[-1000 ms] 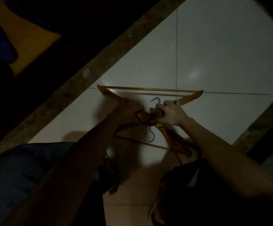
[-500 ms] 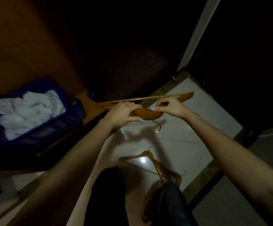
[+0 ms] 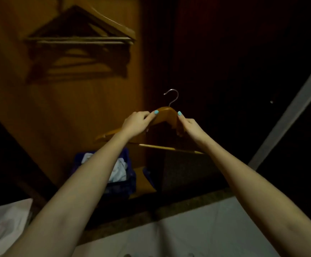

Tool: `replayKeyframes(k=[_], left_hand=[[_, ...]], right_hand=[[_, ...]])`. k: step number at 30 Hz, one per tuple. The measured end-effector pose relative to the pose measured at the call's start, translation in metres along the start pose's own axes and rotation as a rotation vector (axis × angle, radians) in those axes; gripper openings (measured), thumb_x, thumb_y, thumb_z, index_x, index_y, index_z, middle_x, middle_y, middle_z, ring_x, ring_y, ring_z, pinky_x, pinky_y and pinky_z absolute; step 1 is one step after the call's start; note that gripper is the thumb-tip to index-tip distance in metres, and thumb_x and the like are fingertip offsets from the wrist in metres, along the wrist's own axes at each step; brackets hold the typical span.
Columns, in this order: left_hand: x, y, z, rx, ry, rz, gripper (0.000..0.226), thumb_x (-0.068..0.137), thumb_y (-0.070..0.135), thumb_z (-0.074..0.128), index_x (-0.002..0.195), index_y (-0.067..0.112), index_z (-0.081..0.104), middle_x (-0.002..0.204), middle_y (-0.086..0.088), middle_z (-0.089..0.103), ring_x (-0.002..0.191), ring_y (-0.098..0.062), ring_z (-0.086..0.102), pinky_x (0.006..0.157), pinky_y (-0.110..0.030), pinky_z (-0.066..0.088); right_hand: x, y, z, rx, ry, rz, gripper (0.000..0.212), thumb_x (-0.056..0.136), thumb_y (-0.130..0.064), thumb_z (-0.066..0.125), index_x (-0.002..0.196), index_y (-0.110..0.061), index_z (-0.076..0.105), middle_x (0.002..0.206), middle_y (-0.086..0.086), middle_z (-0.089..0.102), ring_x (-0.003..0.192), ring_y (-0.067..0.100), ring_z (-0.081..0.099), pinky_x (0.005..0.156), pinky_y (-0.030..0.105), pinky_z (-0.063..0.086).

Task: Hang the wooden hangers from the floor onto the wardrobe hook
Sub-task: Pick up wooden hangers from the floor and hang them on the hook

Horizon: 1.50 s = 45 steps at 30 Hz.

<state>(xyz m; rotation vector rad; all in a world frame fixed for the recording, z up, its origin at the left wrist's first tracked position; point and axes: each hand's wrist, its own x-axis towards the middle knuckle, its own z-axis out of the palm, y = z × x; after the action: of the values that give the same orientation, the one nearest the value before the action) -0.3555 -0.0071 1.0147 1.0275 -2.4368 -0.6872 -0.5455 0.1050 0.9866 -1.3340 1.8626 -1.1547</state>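
Raised off the floor, wooden hanger (image 3: 166, 115) gripped by left hand (image 3: 135, 124) and right hand (image 3: 190, 126).

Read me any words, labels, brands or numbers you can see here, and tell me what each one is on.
No text can be read in this picture.
The wooden hanger being held, the hung hangers, the blue crate and the white bag show no lettering; the picture is dim and partly blurred.
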Motion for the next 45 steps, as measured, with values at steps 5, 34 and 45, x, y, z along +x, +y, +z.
replayKeyframes(k=[5, 34, 45], left_hand=[[0.031, -0.067, -0.075, -0.067, 0.122, -0.071, 0.057, 0.092, 0.061, 0.032, 0.082, 0.017, 0.065, 0.065, -0.002, 0.068, 0.056, -0.016, 0.067, 0.066, -0.035, 0.054], [0.202, -0.145, -0.384, 0.618, 0.740, 0.124, 0.039, 0.089, 0.044, 0.059, 0.118, 0.018, 0.056, 0.101, -0.007, 0.068, 0.091, -0.028, 0.064, 0.074, -0.039, 0.049], [0.213, -0.166, -0.372, 0.597, 0.851, 0.023, 0.040, 0.088, 0.045, 0.060, 0.115, 0.016, 0.057, 0.094, -0.006, 0.068, 0.088, -0.028, 0.064, 0.068, -0.035, 0.041]], right_hand=[[0.073, -0.062, 0.061, -0.050, -0.040, -0.124, 0.041, 0.094, -0.051, 0.047, 0.092, -0.015, 0.066, 0.069, -0.005, 0.062, 0.059, 0.006, 0.058, 0.059, 0.021, 0.045], [0.345, -0.344, 0.119, -0.535, 0.594, -0.684, 0.053, 0.094, -0.037, 0.055, 0.141, -0.021, 0.037, 0.129, 0.008, 0.057, 0.111, 0.026, 0.059, 0.086, 0.039, 0.051], [0.382, -0.347, 0.128, -0.589, 0.552, -0.735, 0.054, 0.095, -0.040, 0.052, 0.144, -0.027, 0.034, 0.123, 0.009, 0.057, 0.105, 0.025, 0.059, 0.076, 0.031, 0.047]])
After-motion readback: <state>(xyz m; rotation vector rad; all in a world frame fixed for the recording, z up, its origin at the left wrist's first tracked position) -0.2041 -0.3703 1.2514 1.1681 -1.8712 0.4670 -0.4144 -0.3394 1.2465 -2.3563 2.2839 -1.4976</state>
